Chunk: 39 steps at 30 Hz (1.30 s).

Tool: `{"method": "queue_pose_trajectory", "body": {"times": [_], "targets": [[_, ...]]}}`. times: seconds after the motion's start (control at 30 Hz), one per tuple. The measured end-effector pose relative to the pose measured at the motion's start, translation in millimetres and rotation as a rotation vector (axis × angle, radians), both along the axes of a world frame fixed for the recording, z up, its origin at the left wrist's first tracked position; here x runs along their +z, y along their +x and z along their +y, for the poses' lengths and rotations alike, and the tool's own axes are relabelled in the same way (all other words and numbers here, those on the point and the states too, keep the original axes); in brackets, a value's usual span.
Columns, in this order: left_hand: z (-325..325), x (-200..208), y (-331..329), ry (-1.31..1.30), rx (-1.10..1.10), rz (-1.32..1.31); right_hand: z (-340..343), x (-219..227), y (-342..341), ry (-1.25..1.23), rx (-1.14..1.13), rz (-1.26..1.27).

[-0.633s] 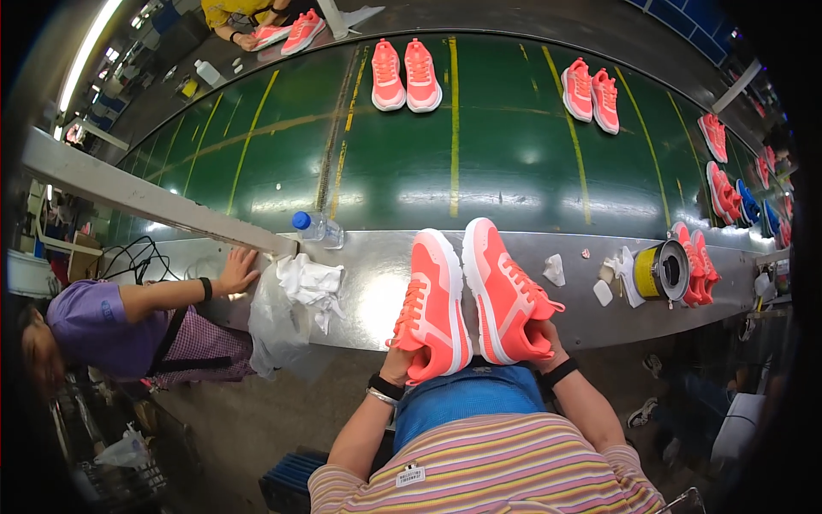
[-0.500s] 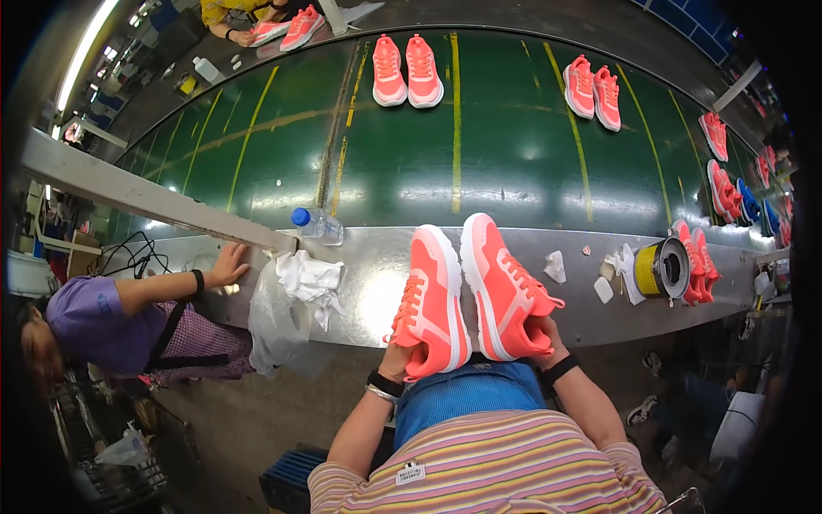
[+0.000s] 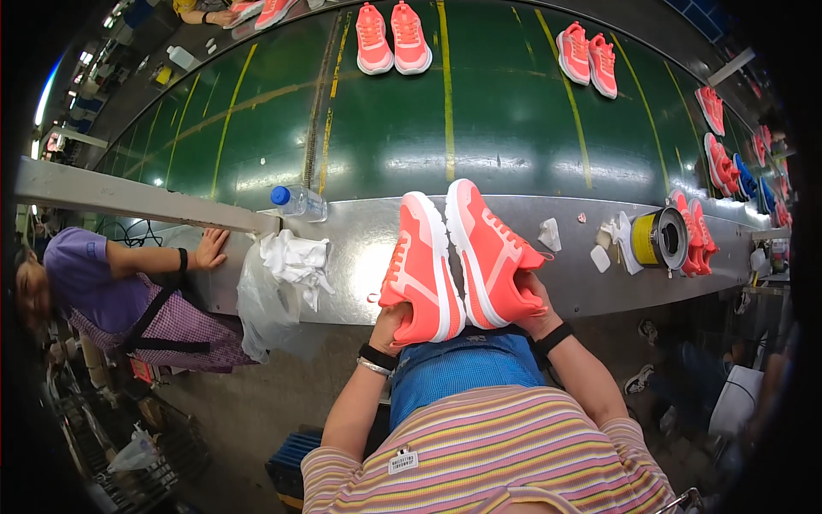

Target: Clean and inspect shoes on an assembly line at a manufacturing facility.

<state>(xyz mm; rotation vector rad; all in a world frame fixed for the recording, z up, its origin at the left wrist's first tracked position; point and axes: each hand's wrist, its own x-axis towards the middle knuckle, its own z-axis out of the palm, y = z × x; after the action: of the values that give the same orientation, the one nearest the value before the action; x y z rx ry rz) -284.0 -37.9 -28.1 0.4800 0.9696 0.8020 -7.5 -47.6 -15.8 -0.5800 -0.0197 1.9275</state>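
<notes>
A coral-pink sneaker (image 3: 419,278) with a white sole is in my left hand (image 3: 387,328), which grips it at the heel. My right hand (image 3: 539,313) holds the matching sneaker (image 3: 497,265), its fingers reaching into the shoe's opening. Both toes point away from me, and the white soles face each other, close together along the middle. The pair is held over the near edge of the metal ledge (image 3: 351,248), just in front of my blue apron (image 3: 467,373). The fingertips of both hands are hidden by the shoes.
Beyond the ledge, a green conveyor belt (image 3: 385,128) carries more sneaker pairs (image 3: 394,41). Left stand a water bottle (image 3: 300,204), white cloths (image 3: 295,261) and a metal bar (image 3: 137,193); a co-worker's hand (image 3: 210,248) rests there. Right are a can (image 3: 658,240) and another pair (image 3: 695,236).
The view has tipped downward, so the belt and ledge sit higher in the picture. Both sneakers remain in my hands, and the left one has turned to show more of its side and sole.
</notes>
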Motion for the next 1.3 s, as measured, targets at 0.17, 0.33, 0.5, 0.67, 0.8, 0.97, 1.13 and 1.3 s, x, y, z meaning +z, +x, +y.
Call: {"method": "queue_pose_trajectory", "body": {"times": [0.17, 0.33, 0.5, 0.67, 0.8, 0.97, 1.13, 1.3], "targets": [[1.4, 5.8, 1.2, -0.036, 0.022, -0.084, -0.3, -3.8, -1.5, -0.097, -0.051, 0.056], [-1.6, -5.1, -0.2, 0.073, 0.035, -0.028, 0.1, 13.7, -10.9, -0.009, 0.082, 0.199], [13.7, -38.9, -19.2, 0.368, -0.091, 0.509, -3.7, 13.9, -14.0, -0.068, 0.075, 0.361], [15.3, 86.8, 6.6, 0.8, -0.221, 0.942, -14.5, 3.9, -7.5, 0.004, 0.061, 0.119], [11.9, 93.5, 75.3, 0.233, -0.206, 0.056, -20.5, 12.8, -19.5, -0.053, 0.129, -0.175], [8.3, 94.4, 89.3, -0.102, -0.222, -0.16, -19.4, 38.1, 45.9, 0.616, 0.534, -1.07], [-11.4, 51.8, 90.4, -0.131, -0.421, 0.211, 17.2, 5.4, 103.8, 0.293, 0.029, -1.748], [-21.7, 51.1, 101.1, -0.212, -0.468, 0.197, 45.0, -61.4, 105.7, 0.563, -0.116, -2.063]]}}
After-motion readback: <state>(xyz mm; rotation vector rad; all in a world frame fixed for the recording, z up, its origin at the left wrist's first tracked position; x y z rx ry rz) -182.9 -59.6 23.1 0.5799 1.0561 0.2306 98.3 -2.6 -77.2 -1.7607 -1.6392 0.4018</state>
